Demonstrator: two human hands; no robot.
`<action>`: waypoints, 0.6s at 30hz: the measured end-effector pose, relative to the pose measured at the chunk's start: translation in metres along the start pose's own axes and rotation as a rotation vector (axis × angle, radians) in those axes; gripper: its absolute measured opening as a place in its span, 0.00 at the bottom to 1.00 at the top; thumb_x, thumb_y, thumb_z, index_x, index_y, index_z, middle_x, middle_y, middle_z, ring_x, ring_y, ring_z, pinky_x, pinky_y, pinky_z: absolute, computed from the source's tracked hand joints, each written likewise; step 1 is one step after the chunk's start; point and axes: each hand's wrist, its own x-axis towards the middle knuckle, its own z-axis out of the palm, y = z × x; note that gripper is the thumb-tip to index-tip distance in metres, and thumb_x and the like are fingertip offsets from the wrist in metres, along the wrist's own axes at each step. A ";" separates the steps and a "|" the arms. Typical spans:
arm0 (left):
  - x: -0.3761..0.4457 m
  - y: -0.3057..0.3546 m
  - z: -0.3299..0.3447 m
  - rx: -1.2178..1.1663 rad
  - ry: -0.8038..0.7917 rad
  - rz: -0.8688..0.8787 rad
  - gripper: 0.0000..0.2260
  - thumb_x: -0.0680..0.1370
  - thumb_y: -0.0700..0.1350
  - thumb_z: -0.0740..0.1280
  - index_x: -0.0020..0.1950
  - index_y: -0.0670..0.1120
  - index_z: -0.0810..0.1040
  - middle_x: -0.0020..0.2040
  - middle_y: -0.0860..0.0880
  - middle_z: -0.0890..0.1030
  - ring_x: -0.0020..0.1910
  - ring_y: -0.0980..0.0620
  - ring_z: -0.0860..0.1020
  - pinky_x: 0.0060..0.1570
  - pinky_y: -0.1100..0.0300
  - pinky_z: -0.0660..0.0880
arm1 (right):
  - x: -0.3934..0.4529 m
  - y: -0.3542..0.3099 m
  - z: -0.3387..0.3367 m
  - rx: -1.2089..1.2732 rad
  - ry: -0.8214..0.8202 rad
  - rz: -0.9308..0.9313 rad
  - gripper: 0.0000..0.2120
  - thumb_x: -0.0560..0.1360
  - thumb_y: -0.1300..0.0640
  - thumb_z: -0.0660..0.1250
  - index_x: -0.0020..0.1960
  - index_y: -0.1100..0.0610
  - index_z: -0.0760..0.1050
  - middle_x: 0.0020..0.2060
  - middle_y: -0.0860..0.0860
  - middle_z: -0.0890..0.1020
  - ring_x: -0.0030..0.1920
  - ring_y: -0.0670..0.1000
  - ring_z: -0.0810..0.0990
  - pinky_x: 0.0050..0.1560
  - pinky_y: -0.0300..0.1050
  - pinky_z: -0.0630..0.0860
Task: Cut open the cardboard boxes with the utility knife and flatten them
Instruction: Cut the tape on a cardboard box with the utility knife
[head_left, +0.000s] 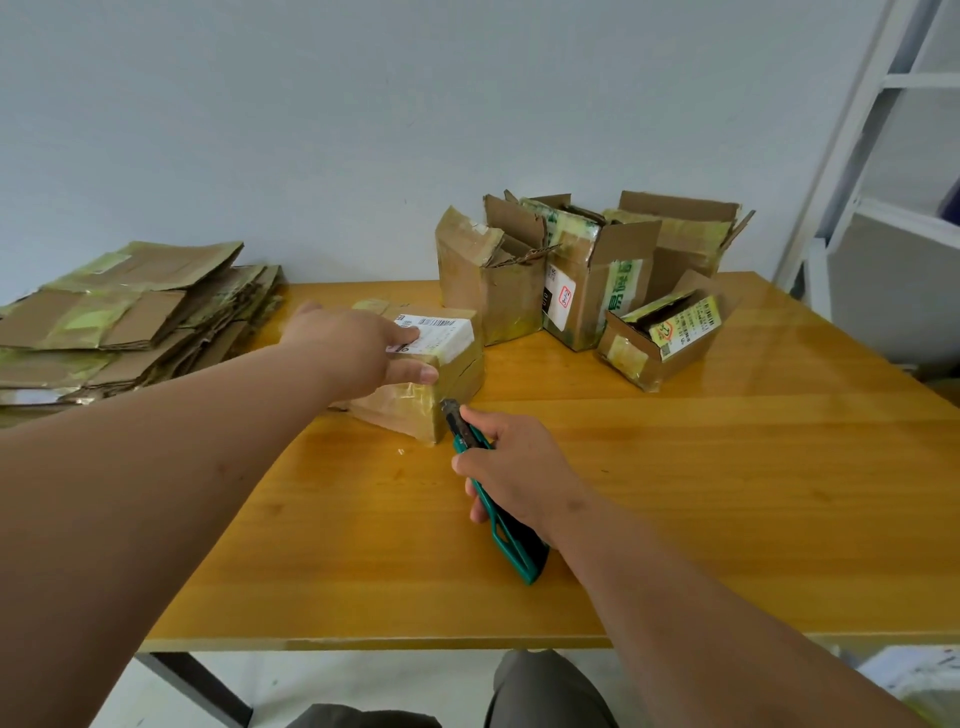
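The small taped box (415, 374) lies toward the back of the table (675, 519), left of its middle, with the left hand (358, 348) laid over its top, fingers out across the white label (441, 332) and thumb on the near face, pressing it down rather than curling round it. The right hand (514, 467) grips the green knife (493, 499), whose tip meets the box's near right corner. The box looks light and probably empty, so it would likely slide on the glossy wood unless held down firmly; its cardboard is stiff at the edges yet easily crushed, and the shiny tape seems slippery under the blade. The steadying hand is best kept flat on top, clear of the cut line. Flattened boxes (130, 317) are stacked at the table's left edge; open boxes (587, 270) stand along the back edge.
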 end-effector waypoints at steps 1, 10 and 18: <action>0.001 0.003 -0.001 0.026 0.010 -0.010 0.41 0.65 0.77 0.45 0.75 0.63 0.61 0.70 0.51 0.73 0.67 0.46 0.72 0.63 0.49 0.63 | -0.001 0.000 -0.001 0.000 0.004 0.001 0.32 0.77 0.62 0.65 0.77 0.46 0.62 0.39 0.55 0.82 0.30 0.47 0.81 0.43 0.45 0.83; 0.008 0.012 0.003 0.041 0.081 -0.078 0.42 0.66 0.78 0.47 0.75 0.60 0.65 0.64 0.51 0.77 0.56 0.48 0.77 0.37 0.57 0.71 | -0.011 -0.012 -0.017 -0.051 -0.130 0.038 0.30 0.76 0.64 0.67 0.75 0.47 0.67 0.39 0.57 0.82 0.28 0.49 0.80 0.32 0.39 0.79; 0.001 -0.014 0.018 -0.208 0.019 0.060 0.28 0.77 0.66 0.59 0.76 0.66 0.56 0.74 0.55 0.60 0.73 0.44 0.57 0.70 0.42 0.57 | -0.010 0.006 -0.022 -0.089 0.171 0.000 0.29 0.77 0.60 0.60 0.76 0.42 0.64 0.53 0.53 0.81 0.30 0.48 0.82 0.36 0.43 0.83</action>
